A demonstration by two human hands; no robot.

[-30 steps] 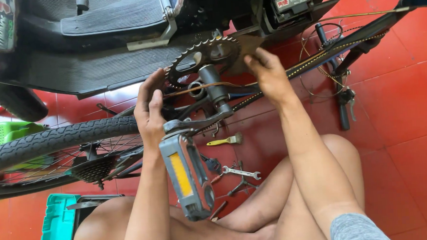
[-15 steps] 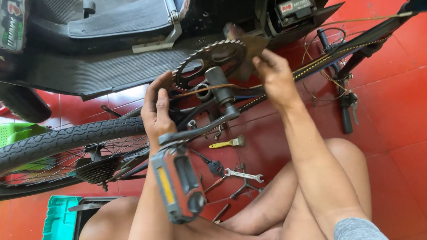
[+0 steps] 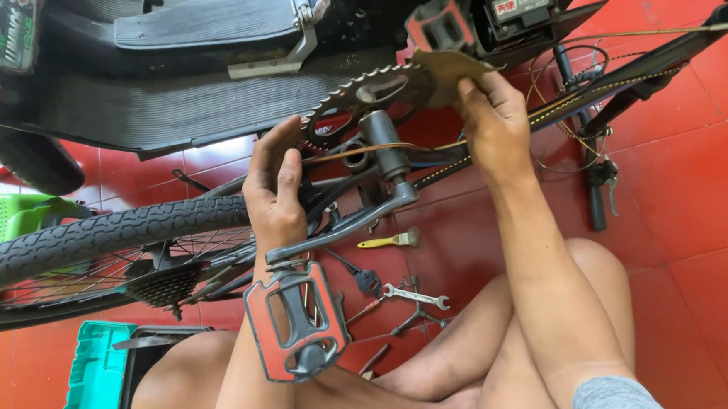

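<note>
We see a toothed chainring (image 3: 367,96), dark and rusty brown, sitting at the middle of an upturned bicycle above the red tiled floor (image 3: 696,212). Our right hand (image 3: 497,123) pinches a worn brown rag (image 3: 444,67) against its rim. Our left hand (image 3: 276,192) rests flat, fingers extended, against the frame beside the tyre (image 3: 108,234). We count two pedals: one near (image 3: 295,320), one far (image 3: 439,26). One spanner (image 3: 414,296) and one yellow-handled brush (image 3: 389,240) lie below.

One camera on your head, looking down.

You see from just above your own arms, very close to the upside-down bike's chainring (image 3: 371,96) and pedal (image 3: 295,320). The view faces down and forward over your knees to the red floor (image 3: 696,195). There is only this one view.
</note>
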